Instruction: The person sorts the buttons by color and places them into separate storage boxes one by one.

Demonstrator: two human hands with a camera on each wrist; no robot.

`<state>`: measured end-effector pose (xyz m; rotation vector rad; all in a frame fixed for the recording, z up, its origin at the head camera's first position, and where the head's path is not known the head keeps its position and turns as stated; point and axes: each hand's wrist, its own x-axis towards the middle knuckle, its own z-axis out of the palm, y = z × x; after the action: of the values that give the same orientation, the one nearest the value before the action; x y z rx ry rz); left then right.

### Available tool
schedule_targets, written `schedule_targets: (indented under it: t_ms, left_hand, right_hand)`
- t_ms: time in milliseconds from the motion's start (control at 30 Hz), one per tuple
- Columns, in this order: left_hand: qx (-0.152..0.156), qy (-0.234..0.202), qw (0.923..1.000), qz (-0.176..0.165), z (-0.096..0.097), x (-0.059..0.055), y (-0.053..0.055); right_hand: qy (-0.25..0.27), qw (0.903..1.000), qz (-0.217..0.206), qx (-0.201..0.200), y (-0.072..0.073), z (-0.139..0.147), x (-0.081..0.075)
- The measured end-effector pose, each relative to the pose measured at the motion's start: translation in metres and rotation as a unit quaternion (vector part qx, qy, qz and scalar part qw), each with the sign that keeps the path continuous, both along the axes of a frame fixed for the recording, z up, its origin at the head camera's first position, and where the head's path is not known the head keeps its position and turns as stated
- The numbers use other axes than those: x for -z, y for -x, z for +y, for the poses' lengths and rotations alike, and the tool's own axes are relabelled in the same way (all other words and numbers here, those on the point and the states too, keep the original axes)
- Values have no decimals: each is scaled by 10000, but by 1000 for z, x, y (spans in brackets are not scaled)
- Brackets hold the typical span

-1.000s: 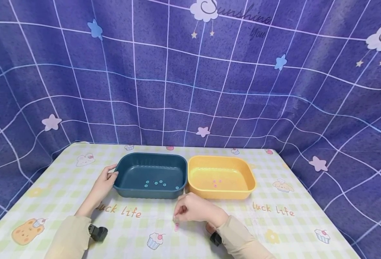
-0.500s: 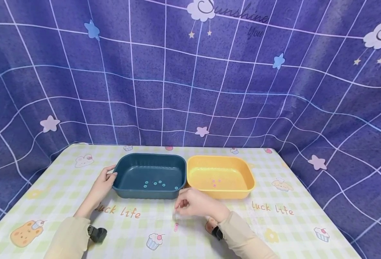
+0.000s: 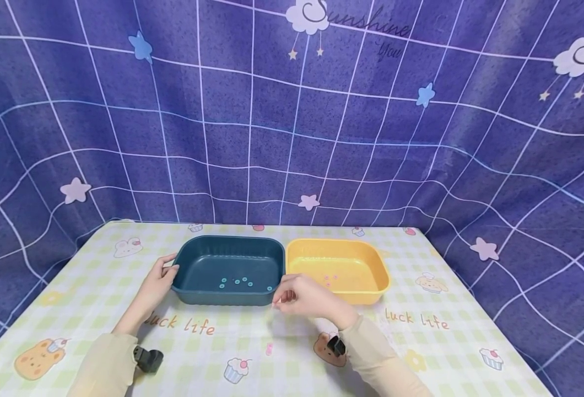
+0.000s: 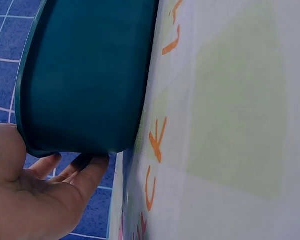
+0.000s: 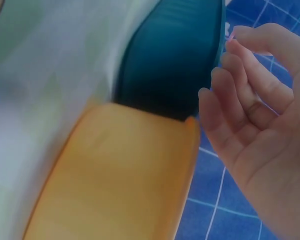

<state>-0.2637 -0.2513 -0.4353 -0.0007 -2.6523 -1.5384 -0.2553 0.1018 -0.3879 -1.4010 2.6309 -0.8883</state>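
My left hand [image 3: 160, 281] grips the left end of a dark teal plastic bin [image 3: 230, 298], thumb at the rim and fingers against the outside wall, as the left wrist view shows. Inside that bin lie several small teal discs [image 3: 237, 282]. My right hand [image 3: 304, 298] is in front of the place where the bins meet, thumb and index finger pinching a small thin pink disc [image 5: 232, 36]. Beside the teal bin stands a yellow bin [image 3: 353, 298] with a few pink discs [image 3: 335, 277] on its floor. More pink discs [image 3: 269, 349] lie close together on the tablecloth, nearer me.
A pale checked tablecloth [image 3: 173, 361] with printed cupcakes, bears and lettering covers the table. Behind its far edge hangs a purple-blue curtain [image 3: 232, 143] with a grid and stars. Both wrists wear black camera mounts [image 3: 149, 359].
My right hand has risen from the pink discs on the cloth and moved away from me toward the bins, carrying one disc. The left hand keeps its grip on the teal bin.
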Motion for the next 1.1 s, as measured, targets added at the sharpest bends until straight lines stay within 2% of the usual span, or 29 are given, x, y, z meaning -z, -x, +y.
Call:
schedule_targets:
  t_ms: [600,900,1100]
  left_hand:
    - [5,-50,10000,-66,0,1,0]
    - [-52,110,9999,-44,0,2,1]
    - [-107,235,9997,6,-1,3,2]
  right_hand:
    - [500,9960,70,732,25,27,-11]
    - [674,9901,-60,1227,37,47,-10]
    - [801,9871,-153,1378,43,57,-8]
